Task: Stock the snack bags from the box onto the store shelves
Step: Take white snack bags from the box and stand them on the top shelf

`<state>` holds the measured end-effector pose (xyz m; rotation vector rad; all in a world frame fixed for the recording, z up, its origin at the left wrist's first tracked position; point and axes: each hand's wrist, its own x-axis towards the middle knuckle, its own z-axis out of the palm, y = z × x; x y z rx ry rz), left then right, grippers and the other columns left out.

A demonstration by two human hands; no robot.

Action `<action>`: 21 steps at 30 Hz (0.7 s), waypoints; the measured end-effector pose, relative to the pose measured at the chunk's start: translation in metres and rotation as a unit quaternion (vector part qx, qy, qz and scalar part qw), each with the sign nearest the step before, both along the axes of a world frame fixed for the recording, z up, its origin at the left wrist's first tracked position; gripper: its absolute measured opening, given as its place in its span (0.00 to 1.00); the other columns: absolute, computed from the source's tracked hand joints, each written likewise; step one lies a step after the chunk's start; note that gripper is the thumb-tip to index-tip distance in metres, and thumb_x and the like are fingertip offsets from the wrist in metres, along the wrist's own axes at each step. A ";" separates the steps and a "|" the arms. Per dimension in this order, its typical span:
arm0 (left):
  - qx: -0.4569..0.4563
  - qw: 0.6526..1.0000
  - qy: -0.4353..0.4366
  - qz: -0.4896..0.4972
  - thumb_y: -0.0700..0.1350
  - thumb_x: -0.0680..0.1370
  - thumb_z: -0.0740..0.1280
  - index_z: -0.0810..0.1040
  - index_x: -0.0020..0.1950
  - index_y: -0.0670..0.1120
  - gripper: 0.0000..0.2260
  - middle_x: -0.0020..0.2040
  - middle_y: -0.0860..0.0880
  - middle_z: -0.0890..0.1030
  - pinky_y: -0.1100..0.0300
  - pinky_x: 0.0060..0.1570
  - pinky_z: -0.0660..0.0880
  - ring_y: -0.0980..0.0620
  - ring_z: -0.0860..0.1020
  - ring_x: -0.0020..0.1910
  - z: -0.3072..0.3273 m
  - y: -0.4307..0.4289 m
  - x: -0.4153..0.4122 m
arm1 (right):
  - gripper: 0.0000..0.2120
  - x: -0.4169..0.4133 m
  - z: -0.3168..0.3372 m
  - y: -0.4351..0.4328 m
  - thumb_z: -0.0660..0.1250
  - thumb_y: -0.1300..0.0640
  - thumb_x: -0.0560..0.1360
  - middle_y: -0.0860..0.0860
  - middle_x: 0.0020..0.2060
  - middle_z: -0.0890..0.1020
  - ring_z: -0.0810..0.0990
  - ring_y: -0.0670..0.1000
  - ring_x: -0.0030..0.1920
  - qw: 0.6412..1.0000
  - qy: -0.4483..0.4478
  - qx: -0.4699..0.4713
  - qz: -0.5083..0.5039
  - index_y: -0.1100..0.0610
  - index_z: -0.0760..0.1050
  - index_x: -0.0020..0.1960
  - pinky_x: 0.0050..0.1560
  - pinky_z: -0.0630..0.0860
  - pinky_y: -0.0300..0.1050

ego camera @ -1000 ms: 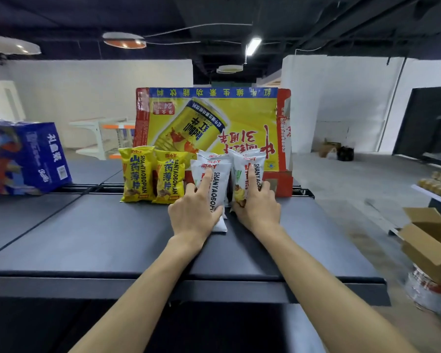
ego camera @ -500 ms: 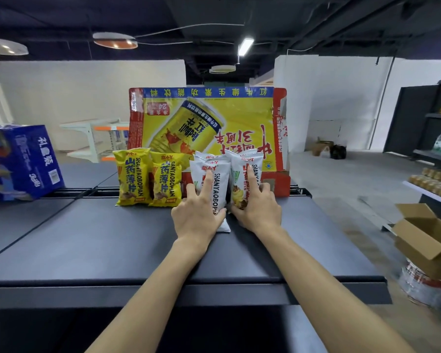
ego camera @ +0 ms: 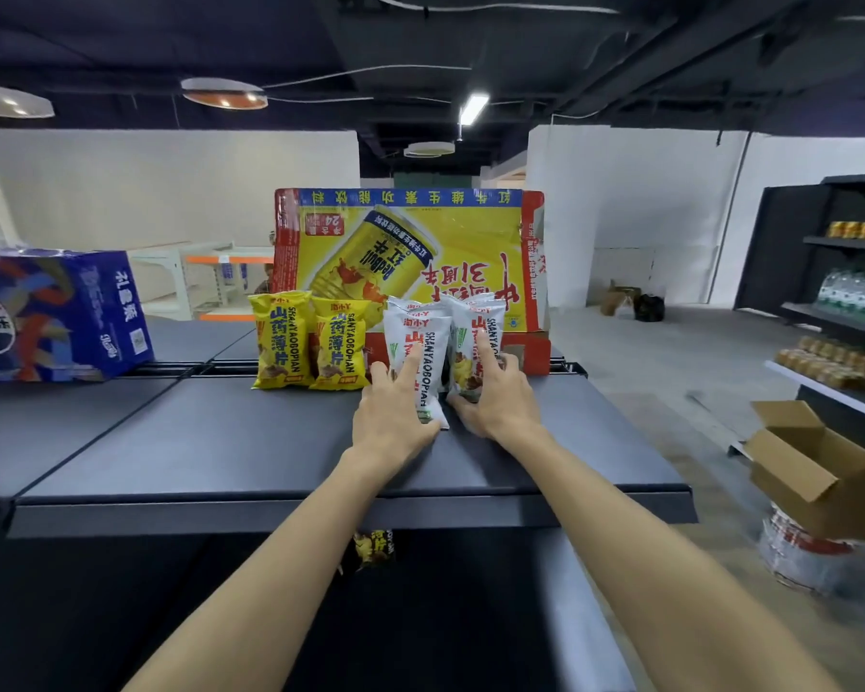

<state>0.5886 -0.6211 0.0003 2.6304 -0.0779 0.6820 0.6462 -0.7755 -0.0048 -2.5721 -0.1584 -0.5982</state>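
left hand (ego camera: 390, 422), right hand (ego camera: 500, 402) straight-fingered against white bags (ego camera: 433, 352) on shelf (ego camera: 221, 442); cardboard box (ego camera: 810, 462) interior hidden.

The dark shelf top (ego camera: 211, 442) lay flat beneath both hands, its panels butted side by side with a seam well to the left of the left hand (ego camera: 390, 422). Directly on it, white snack bags (ego camera: 413, 337) stood against the fingers of that hand and of the right hand (ego camera: 498, 404), and two yellow snack bags (ego camera: 283, 342) stood upright, touching each other, just left of the left hand. Beyond the fingertips a yellow-and-red carton (ego camera: 450, 242) stood at the back (its print upside down), and a blue carton (ego camera: 71, 317) sat far off to the left hand's left.
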 end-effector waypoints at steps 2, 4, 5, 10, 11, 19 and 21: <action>0.021 1.000 0.010 0.006 0.53 0.70 0.74 0.54 0.78 0.58 0.42 0.59 0.44 0.66 0.49 0.51 0.76 0.40 0.75 0.52 0.005 0.002 -0.006 | 0.46 -0.010 0.006 -0.004 0.72 0.43 0.72 0.58 0.66 0.67 0.72 0.62 0.64 1.000 0.007 -0.021 -0.009 0.45 0.46 0.79 0.60 0.75 0.55; 0.039 0.999 0.012 0.013 0.53 0.70 0.74 0.56 0.77 0.57 0.40 0.59 0.44 0.66 0.49 0.50 0.76 0.40 0.75 0.53 0.010 0.003 -0.013 | 0.44 -0.020 0.013 -0.006 0.73 0.46 0.72 0.58 0.63 0.69 0.74 0.61 0.61 0.999 0.014 -0.037 -0.015 0.46 0.49 0.79 0.58 0.75 0.54; 0.047 0.999 0.011 0.017 0.52 0.71 0.73 0.58 0.77 0.56 0.38 0.60 0.44 0.66 0.49 0.50 0.77 0.40 0.75 0.53 0.013 0.003 -0.017 | 0.43 -0.025 0.017 -0.007 0.72 0.47 0.72 0.58 0.62 0.70 0.74 0.61 0.60 0.999 0.016 -0.043 -0.016 0.46 0.51 0.78 0.57 0.76 0.54; 0.087 0.996 0.011 0.016 0.53 0.72 0.71 0.66 0.69 0.51 0.28 0.58 0.45 0.72 0.50 0.48 0.75 0.43 0.76 0.55 0.024 0.002 -0.039 | 0.35 -0.047 0.028 -0.007 0.71 0.48 0.73 0.56 0.57 0.74 0.76 0.58 0.58 0.997 0.018 -0.066 -0.020 0.49 0.59 0.75 0.54 0.76 0.50; 0.091 0.996 0.005 0.014 0.53 0.73 0.70 0.67 0.68 0.51 0.26 0.56 0.45 0.73 0.51 0.47 0.75 0.43 0.76 0.54 0.025 0.003 -0.042 | 0.35 -0.052 0.029 -0.007 0.71 0.49 0.73 0.55 0.57 0.74 0.76 0.58 0.57 0.997 0.016 -0.069 -0.021 0.50 0.59 0.75 0.53 0.75 0.50; 0.072 0.996 -0.033 -0.031 0.49 0.73 0.67 0.72 0.55 0.49 0.13 0.51 0.46 0.78 0.55 0.39 0.68 0.43 0.77 0.52 0.015 -0.003 -0.059 | 0.29 -0.102 0.028 -0.016 0.68 0.52 0.75 0.56 0.60 0.75 0.76 0.58 0.59 0.994 0.022 -0.103 -0.039 0.52 0.62 0.73 0.50 0.73 0.48; 0.077 0.996 -0.029 -0.042 0.49 0.73 0.68 0.73 0.59 0.48 0.15 0.51 0.46 0.79 0.55 0.39 0.68 0.43 0.77 0.53 0.014 -0.010 -0.064 | 0.25 -0.115 0.032 -0.022 0.68 0.52 0.75 0.55 0.60 0.77 0.76 0.58 0.58 0.992 0.015 -0.119 -0.050 0.54 0.66 0.70 0.50 0.72 0.48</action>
